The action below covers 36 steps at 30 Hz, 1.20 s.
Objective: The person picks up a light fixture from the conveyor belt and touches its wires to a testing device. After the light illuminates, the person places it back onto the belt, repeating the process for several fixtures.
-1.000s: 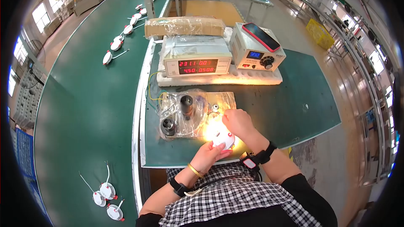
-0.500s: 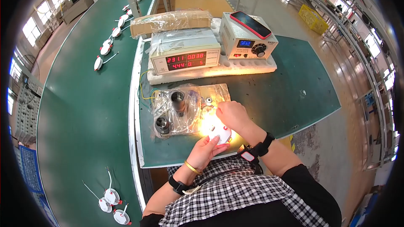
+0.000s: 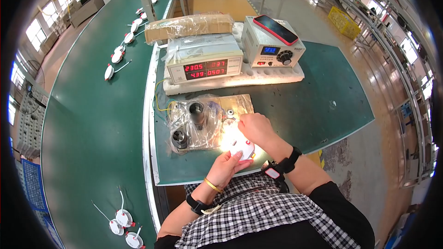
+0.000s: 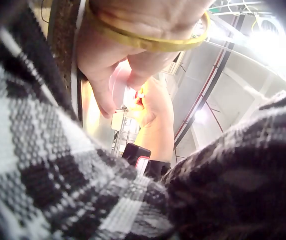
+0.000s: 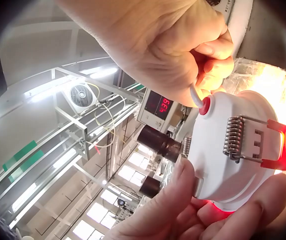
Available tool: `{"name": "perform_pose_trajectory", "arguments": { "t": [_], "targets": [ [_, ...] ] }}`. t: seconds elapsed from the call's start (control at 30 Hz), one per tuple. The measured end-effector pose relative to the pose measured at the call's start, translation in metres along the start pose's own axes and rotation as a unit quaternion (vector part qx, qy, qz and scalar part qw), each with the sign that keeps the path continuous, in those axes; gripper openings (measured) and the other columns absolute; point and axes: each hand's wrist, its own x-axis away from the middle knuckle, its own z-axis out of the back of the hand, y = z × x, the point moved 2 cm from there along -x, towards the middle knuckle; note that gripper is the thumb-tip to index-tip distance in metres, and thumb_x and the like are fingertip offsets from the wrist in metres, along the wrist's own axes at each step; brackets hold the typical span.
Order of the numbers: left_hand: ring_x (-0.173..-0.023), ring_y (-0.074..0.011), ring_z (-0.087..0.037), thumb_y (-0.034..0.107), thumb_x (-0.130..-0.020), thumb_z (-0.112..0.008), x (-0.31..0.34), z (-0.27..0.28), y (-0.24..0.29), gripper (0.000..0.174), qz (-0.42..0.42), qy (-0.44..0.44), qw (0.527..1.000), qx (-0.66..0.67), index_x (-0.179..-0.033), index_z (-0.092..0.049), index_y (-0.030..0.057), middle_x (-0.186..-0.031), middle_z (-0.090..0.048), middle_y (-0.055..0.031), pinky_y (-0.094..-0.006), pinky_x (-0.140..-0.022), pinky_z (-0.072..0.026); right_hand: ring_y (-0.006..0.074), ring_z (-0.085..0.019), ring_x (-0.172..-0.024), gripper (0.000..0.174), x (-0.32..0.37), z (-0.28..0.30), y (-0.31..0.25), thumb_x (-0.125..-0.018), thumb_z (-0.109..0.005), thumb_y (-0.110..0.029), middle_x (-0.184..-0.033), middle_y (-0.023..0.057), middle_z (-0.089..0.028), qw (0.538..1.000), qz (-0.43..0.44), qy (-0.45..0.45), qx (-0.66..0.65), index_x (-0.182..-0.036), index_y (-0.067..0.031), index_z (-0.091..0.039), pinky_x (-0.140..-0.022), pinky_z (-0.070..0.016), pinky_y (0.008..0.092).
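A lit white recessed downlight [image 5: 218, 145] with coil springs and red-tipped clips is tilted between my hands, its glow spilling over the board. My left hand [image 3: 222, 169] holds it by the rim, thumb on the back and fingers beneath. From a red grommet on its back comes a short white cable [image 5: 196, 96], which runs into the curled fingers of my right hand [image 3: 258, 128]. The cable's far end is hidden by that hand. Just left of the lamp lies a plastic-wrapped board [image 3: 212, 144] bearing two black cylindrical sockets [image 3: 197, 113].
Behind the board, a power meter [image 3: 205, 68] with red digits and a dial-fronted supply box [image 3: 272, 53] stand on white foam [image 3: 221, 84]. A phone [image 3: 276, 29] lies on the box. More downlights [image 3: 123, 218] rest on the long green bench [image 3: 92, 147] at left.
The head view has shifted slightly, moving the scene within the frame. Digits on the meter have changed. Both hands keep their hold on the lit downlight and its cable.
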Motion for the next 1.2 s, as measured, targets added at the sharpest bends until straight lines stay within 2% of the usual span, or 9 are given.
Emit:
{"name": "perform_pose_trajectory", "arguments": {
  "t": [0.43,0.6,0.7,0.8,0.97,1.03,1.1,1.17,1.2],
  "targets": [
    [-0.109,-0.0327,-0.058,0.037,-0.102,-0.027,0.002,-0.004,0.007,0.055,-0.014,-0.033,0.998,0.051,-0.127,-0.037,-0.0117,-0.122,-0.053,-0.0250,-0.0386,-0.098,-0.0475,0.0369,-0.065,-0.068,0.021,0.000,-0.001,0.001,-0.080,-0.055,-0.020,-0.069,0.0197,-0.064,1.000,0.002,0.006,-0.002,-0.074,-0.0020,-0.066,-0.065,-0.0515,0.0468],
    [-0.108,-0.0311,-0.059,0.032,-0.102,-0.031,0.001,0.004,0.001,0.049,-0.012,-0.027,0.999,0.026,-0.127,-0.040,-0.0094,-0.119,-0.056,-0.0215,-0.0377,-0.097,-0.0478,0.0378,-0.064,-0.071,0.019,-0.002,-0.009,0.006,-0.079,-0.055,-0.019,-0.070,0.0196,-0.064,1.000,-0.010,-0.002,0.025,-0.075,-0.0041,-0.066,-0.064,-0.0512,0.0476],
    [-0.096,-0.0237,-0.065,0.032,-0.098,-0.046,0.024,0.009,0.010,0.043,-0.001,0.001,1.000,0.002,-0.125,-0.048,-0.0010,-0.110,-0.062,-0.0163,-0.0313,-0.080,-0.0537,0.0372,-0.061,-0.065,0.022,0.007,0.002,-0.007,-0.084,-0.056,-0.022,-0.073,0.0213,-0.060,0.990,0.074,0.034,-0.117,-0.079,-0.0014,-0.062,-0.058,-0.0469,0.0426],
    [-0.078,-0.0126,-0.065,0.035,-0.096,-0.052,0.085,0.048,0.049,0.039,-0.020,0.132,0.984,-0.121,-0.122,-0.052,0.0055,-0.099,-0.063,-0.0058,-0.0244,-0.068,-0.0527,0.0157,-0.055,-0.052,0.023,0.023,0.032,-0.029,-0.089,-0.057,-0.020,-0.059,0.0086,-0.056,0.948,0.041,-0.003,-0.314,-0.081,0.0016,-0.061,-0.051,-0.0413,0.0288],
    [-0.074,-0.0076,-0.059,0.032,-0.092,-0.057,0.219,0.149,0.127,0.039,-0.060,0.378,0.861,-0.336,-0.118,-0.055,0.0043,-0.091,-0.062,-0.0016,-0.0209,-0.066,-0.0480,0.0087,-0.056,-0.056,0.019,0.026,0.027,0.015,-0.089,-0.056,-0.016,-0.060,0.0045,-0.057,0.950,0.012,0.027,-0.312,-0.089,0.0017,-0.063,-0.053,-0.0440,0.0250],
    [-0.083,-0.0199,-0.063,0.031,-0.088,-0.058,0.257,0.180,0.153,0.034,-0.038,0.449,0.714,-0.536,-0.101,-0.065,0.0004,-0.100,-0.066,-0.0096,-0.0335,-0.075,-0.0500,0.0082,-0.055,-0.055,0.020,0.028,0.021,0.030,-0.090,-0.055,-0.016,-0.060,0.0044,-0.057,0.943,-0.010,0.034,-0.332,-0.088,0.0022,-0.063,-0.052,-0.0431,0.0241],
    [-0.090,-0.0263,-0.063,0.032,-0.086,-0.061,0.256,0.188,0.184,0.034,-0.021,0.488,0.668,-0.562,-0.095,-0.067,0.0007,-0.101,-0.066,-0.0133,-0.0363,-0.082,-0.0485,0.0077,-0.054,-0.054,0.020,0.027,0.014,0.044,-0.091,-0.054,-0.016,-0.060,0.0042,-0.056,0.935,-0.036,0.041,-0.351,-0.086,0.0027,-0.062,-0.051,-0.0421,0.0232],
    [-0.099,-0.0296,-0.060,0.030,-0.084,-0.064,0.228,0.193,0.220,0.033,-0.159,0.508,0.535,-0.656,-0.100,-0.067,0.0023,-0.103,-0.065,-0.0150,-0.0368,-0.089,-0.0458,0.0078,-0.052,-0.052,0.022,0.027,0.007,0.060,-0.091,-0.053,-0.015,-0.060,0.0044,-0.056,0.929,-0.077,0.083,-0.352,-0.085,0.0039,-0.062,-0.049,-0.0406,0.0229],
    [-0.104,-0.0307,-0.057,0.029,-0.083,-0.065,0.204,0.201,0.238,0.033,-0.190,0.497,0.525,-0.664,-0.103,-0.065,0.0027,-0.107,-0.063,-0.0152,-0.0373,-0.092,-0.0442,0.0078,-0.052,-0.052,0.022,0.026,0.002,0.068,-0.091,-0.053,-0.015,-0.060,0.0044,-0.056,0.929,-0.073,0.082,-0.352,-0.085,0.0039,-0.062,-0.049,-0.0406,0.0229]
  ]
}}
